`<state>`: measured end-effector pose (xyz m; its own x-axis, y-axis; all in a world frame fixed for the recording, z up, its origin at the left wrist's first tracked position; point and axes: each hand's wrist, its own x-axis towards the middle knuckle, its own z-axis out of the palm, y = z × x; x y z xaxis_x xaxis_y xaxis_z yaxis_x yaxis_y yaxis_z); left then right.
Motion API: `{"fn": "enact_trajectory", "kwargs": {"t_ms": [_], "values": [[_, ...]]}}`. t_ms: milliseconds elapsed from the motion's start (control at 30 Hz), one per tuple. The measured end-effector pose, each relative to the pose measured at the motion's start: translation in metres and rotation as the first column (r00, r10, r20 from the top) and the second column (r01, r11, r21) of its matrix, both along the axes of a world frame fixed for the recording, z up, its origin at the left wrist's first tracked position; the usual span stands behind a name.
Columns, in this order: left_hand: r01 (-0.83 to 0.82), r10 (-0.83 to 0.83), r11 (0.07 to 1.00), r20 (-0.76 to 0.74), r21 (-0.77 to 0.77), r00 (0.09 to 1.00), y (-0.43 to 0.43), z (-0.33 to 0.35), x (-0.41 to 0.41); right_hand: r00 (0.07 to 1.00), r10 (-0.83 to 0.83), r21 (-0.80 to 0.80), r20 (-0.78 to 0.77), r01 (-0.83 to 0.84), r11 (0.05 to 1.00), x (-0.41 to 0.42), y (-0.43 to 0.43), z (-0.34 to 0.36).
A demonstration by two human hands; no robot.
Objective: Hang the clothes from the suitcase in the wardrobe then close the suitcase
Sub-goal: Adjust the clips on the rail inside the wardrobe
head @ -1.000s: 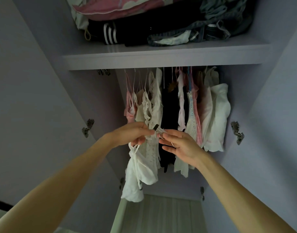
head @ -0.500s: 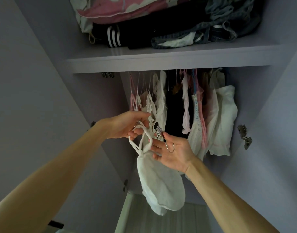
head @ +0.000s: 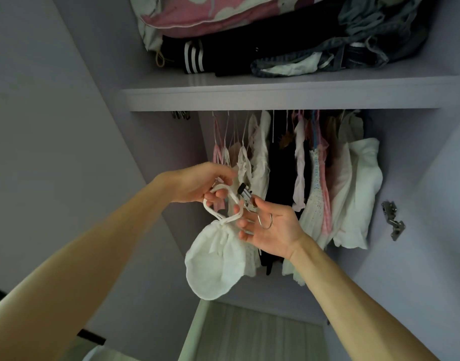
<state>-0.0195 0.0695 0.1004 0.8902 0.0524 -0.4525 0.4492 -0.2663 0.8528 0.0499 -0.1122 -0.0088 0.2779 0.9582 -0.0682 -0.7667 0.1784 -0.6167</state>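
Strap clipping: left hand (head: 197,182) grips the strap (head: 207,207) of the white garment (head: 215,264), right hand (head: 273,230) pinches the clip hanger (head: 243,192); we should seat the strap deep before hanging.

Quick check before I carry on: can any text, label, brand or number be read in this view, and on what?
No readable text anywhere in this view.
Black garment on the shelf: three white stripes only, no lettering.
Pink fabric: pale pattern, no words.
White garment and clip hanger: no label or marking shows.
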Motion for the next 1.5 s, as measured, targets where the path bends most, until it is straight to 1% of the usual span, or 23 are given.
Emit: {"fn": "enact_trajectory", "kwargs": {"t_ms": [33,100,133,167,233,300,333,400,467,567,600,700,733,800,900,1000,1100,1233,1333,1400,1500], "values": [[0.035,-0.035,0.998,-0.004,0.058,0.999,0.003,-0.002,-0.003,1.0,-0.018,0.018,-0.013,0.018,1.0,0.002,-0.001,0.001],[0.095,-0.095,0.966,-0.009,0.242,0.995,0.008,-0.011,-0.008,0.998,-0.066,0.017,-0.015,0.066,0.998,0.008,-0.005,0.004],[0.102,-0.106,0.943,-0.005,0.318,0.994,0.01,-0.015,-0.011,0.995,-0.095,-0.006,0.008,0.095,0.995,0.011,-0.006,0.006],[0.101,-0.109,0.929,0.003,0.356,0.994,0.011,-0.018,-0.014,0.992,-0.119,-0.039,0.049,0.121,0.992,0.013,-0.007,0.007],[0.102,-0.118,0.934,0.024,0.341,0.993,0.014,-0.022,-0.02,0.975,-0.148,-0.1,0.164,0.166,0.981,0.017,-0.01,0.007],[0.075,-0.1,0.949,0.064,0.306,0.993,0.015,-0.024,-0.025,0.939,-0.162,-0.159,0.304,0.217,0.963,0.02,-0.014,0.005],[0.046,-0.078,0.95,0.094,0.308,0.993,0.014,-0.026,-0.027,0.908,-0.155,-0.186,0.39,0.242,0.952,0.021,-0.015,0.005],[-0.007,-0.06,0.928,0.168,0.371,0.984,0.011,-0.029,-0.026,0.836,-0.145,-0.203,0.53,0.29,0.935,0.022,-0.018,0.005],[-0.03,-0.076,0.905,0.231,0.423,0.97,0.006,-0.031,-0.023,0.784,-0.161,-0.19,0.6,0.336,0.923,0.021,-0.018,0.007],[0.0,-0.114,0.885,0.217,0.466,0.969,0.004,-0.032,-0.019,0.714,-0.166,-0.183,0.681,0.385,0.905,0.024,-0.024,0.008],[0.034,-0.154,0.862,0.197,0.506,0.968,0.004,-0.032,-0.018,0.686,-0.156,-0.188,0.711,0.399,0.898,0.025,-0.026,0.009],[0.087,-0.267,0.747,0.178,0.659,0.947,0.0,-0.035,-0.013,0.592,-0.128,-0.192,0.796,0.447,0.874,0.022,-0.032,0.009],[0.088,-0.292,0.716,0.183,0.692,0.939,-0.003,-0.034,-0.012,0.573,-0.139,-0.186,0.808,0.472,0.862,0.02,-0.034,0.009],[0.088,-0.32,0.675,0.184,0.733,0.929,-0.008,-0.031,-0.008,0.566,-0.164,-0.185,0.808,0.507,0.842,0.02,-0.036,0.009],[0.117,-0.357,0.623,0.147,0.774,0.922,-0.01,-0.028,-0.002,0.539,-0.229,-0.141,0.811,0.559,0.817,0.02,-0.039,0.013],[0.185,-0.396,0.567,0.069,0.802,0.915,-0.007,-0.022,0.001,0.439,-0.273,-0.063,0.856,0.612,0.788,0.019,-0.043,0.02],[0.238,-0.432,0.498,0.001,0.834,0.902,-0.006,-0.01,0.003,0.369,-0.295,-0.011,0.881,0.64,0.769,0.016,-0.044,0.023],[0.268,-0.408,0.481,-0.057,0.835,0.911,-0.003,0.004,0.006,0.287,-0.257,0.008,0.923,0.653,0.757,0.01,-0.043,0.015],[0.308,-0.393,0.436,-0.128,0.846,0.91,-0.006,0.014,0.007,0.215,-0.26,0.035,0.941,0.705,0.708,0.003,-0.036,0.01],[0.308,-0.363,0.465,-0.139,0.83,0.922,-0.009,0.017,0.006,0.176,-0.268,0.053,0.947,0.738,0.673,-0.001,-0.031,0.011],[0.279,-0.318,0.567,-0.107,0.775,0.942,-0.014,0.016,0.006,0.134,-0.238,0.061,0.962,0.744,0.665,-0.007,-0.023,0.015]]}}
